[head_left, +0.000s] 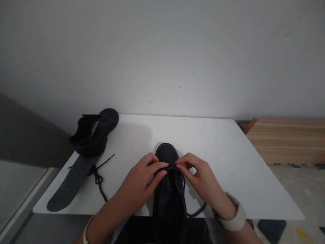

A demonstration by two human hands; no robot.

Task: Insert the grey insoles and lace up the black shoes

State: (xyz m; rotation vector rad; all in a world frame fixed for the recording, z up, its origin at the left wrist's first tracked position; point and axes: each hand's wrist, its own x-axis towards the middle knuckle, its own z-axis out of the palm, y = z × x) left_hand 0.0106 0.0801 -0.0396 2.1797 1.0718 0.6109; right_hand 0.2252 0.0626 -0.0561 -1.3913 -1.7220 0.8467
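A black shoe (166, 210) points away from me, its toe on the white table and its heel end reaching past the near edge. Both hands meet over the base of its tongue. My left hand (142, 179) pinches a dark shoelace (172, 166) between thumb and fingertips from the left. From the right, my right hand (199, 176) pinches the same lace close by. A loose length of lace (199, 212) curves onto the table beside the shoe. The fingers partly hide the eyelets.
Another black shoe (95, 135) lies tipped at the table's back left, over a grey insole (68, 189). A knotted black lace (98, 179) lies beside it. The white table (223, 152) meets a wall behind. A wooden piece of furniture (286, 140) stands at right.
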